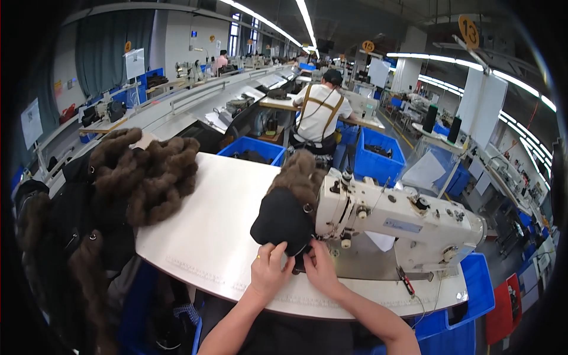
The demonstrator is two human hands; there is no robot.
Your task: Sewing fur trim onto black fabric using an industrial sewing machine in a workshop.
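A black fabric piece with brown fur trim (283, 220) lies on the white table just left of the sewing machine's (408, 219) needle end. My left hand (271, 271) is closed on its near edge, fingers bent over the cloth. Close beside the needle area, my right hand (320, 267) pinches the right corner of the same edge. Brown fur (300, 168) bunches behind the black cloth, and a small shiny metal ring shows on its right side. Whether the edge sits beneath the presser foot is hidden by cloth and fingers.
More black pieces with brown fur (148, 177) are heaped at the table's left end. Red-handled thread snips (406, 281) lie by the machine's base. Blue bins (378, 157) stand beyond the table and below its right end. Ahead, a person in a white shirt (319, 112) sits at another station.
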